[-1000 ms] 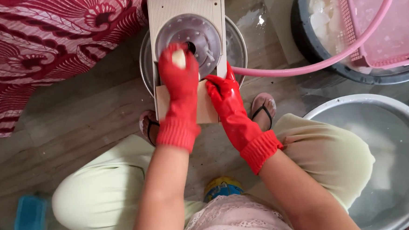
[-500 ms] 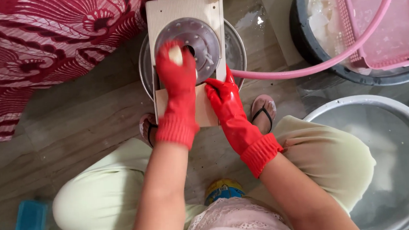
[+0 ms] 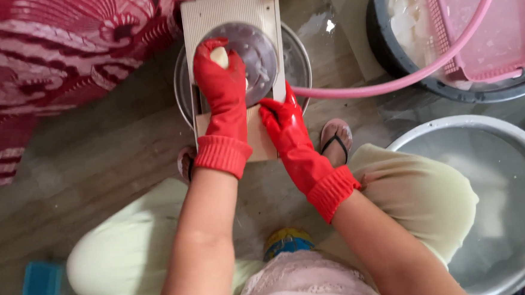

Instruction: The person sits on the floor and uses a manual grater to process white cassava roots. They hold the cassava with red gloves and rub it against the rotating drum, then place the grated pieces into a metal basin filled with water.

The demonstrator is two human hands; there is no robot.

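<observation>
At far left a red patterned cloth (image 3: 48, 63) lies on the floor, and low down sits a blue box (image 3: 39, 291). Next, the left hand (image 3: 220, 90), in a red rubber glove, is clenched on a pale root piece (image 3: 219, 57) and presses it onto the round disc (image 3: 252, 61) of a beige slicer board (image 3: 231, 14). The board rests over a metal bowl (image 3: 297, 62). For a good cut, I think the piece should stay flat on the disc w/ even pressure, fingertips held high, away from the blade. The right hand (image 3: 285, 125), also gloved, is closed on the board's lower right edge; it should keep the board steady, so it doesn't slide. A pink hose (image 3: 391, 87) runs right to a dark tub (image 3: 426, 79) holding a pink basket (image 3: 496, 27) and white pieces, probably peeled ones. At the right is a big metal basin (image 3: 514, 152).
</observation>
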